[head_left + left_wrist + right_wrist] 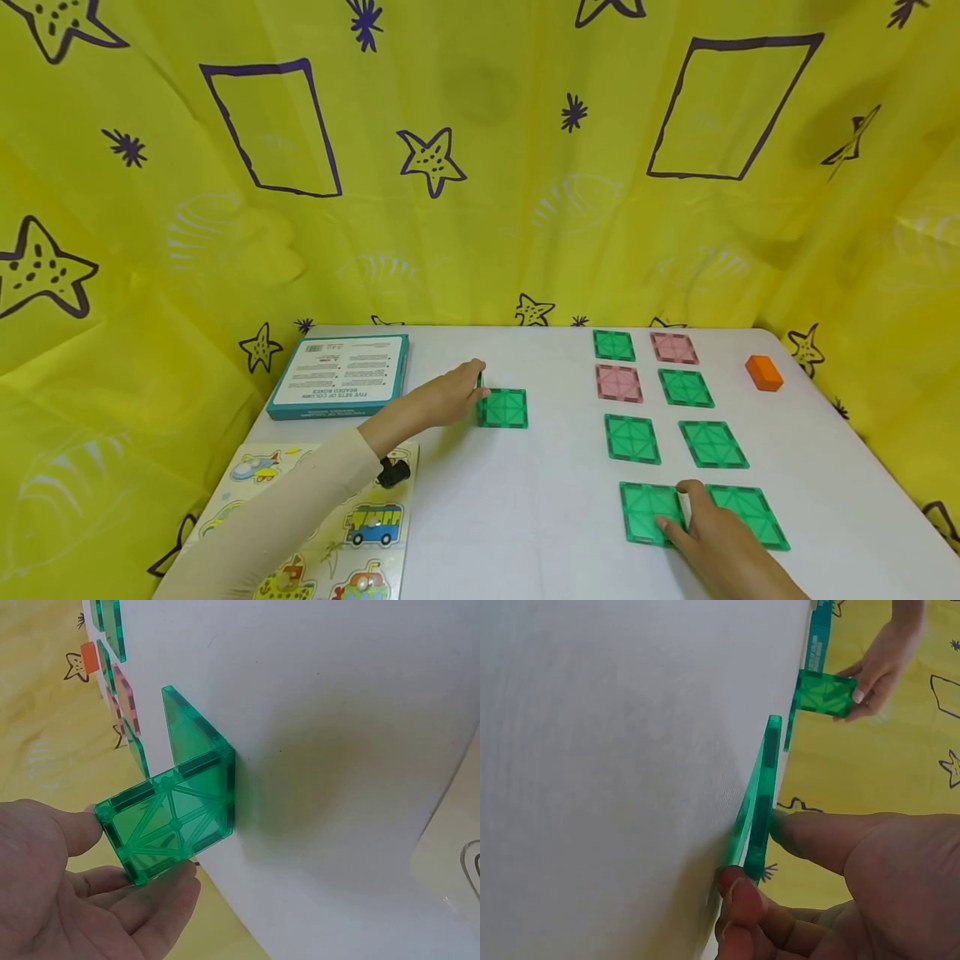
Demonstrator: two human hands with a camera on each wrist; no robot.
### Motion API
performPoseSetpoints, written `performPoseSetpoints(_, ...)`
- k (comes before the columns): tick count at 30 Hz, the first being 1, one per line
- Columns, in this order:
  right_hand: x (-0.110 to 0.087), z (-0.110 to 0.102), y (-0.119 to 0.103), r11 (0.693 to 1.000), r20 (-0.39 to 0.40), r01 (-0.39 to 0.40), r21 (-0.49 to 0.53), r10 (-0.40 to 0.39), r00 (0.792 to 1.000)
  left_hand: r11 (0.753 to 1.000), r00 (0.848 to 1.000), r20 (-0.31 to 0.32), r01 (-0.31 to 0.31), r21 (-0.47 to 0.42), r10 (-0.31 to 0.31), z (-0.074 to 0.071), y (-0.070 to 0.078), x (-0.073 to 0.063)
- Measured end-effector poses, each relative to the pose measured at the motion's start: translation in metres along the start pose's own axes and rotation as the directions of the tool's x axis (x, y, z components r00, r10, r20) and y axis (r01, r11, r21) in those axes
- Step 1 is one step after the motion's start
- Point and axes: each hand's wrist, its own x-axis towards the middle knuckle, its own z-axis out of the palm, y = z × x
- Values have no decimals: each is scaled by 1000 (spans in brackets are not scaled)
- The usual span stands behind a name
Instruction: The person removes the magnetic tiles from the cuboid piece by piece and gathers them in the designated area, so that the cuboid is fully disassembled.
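green plastic tiles all over the white table (525, 500), and your left hand (450, 398) pinches an upright tile (169, 829) between thumb and fingers, standing it on edge against the flat tile (504, 408) near the table's middle. keep it square to that edge and let the edges meet along their whole length. your right hand (705, 533) grips the near tile (647, 512) at the front, its edge lifted off the table beside its neighbour (750, 515). more green and pink tiles lie behind, an orange block (763, 372) far right, a blue box (341, 375) and a puzzle board (352, 533) left, yellow star cloth (480, 167) all round.
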Motion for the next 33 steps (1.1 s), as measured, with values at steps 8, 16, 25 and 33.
performPoseSetpoints(8,2,-7,-5,997,-5,9,-82,-9,1000,999,1000,3,7,47,-7,1,0,0)
performPoseSetpoints(16,9,-31,-27,986,-82,166,-34,-168,982,994,1000,-6,-7,111,8,1,-4,-2)
performPoseSetpoints(25,27,-50,-69,931,-144,334,-145,-354,924,995,999,42,-18,96,14,-1,-8,-1)
performPoseSetpoints(33,93,-56,-113,839,-93,538,-79,-544,834,996,999,33,-12,91,9,-2,-8,1)
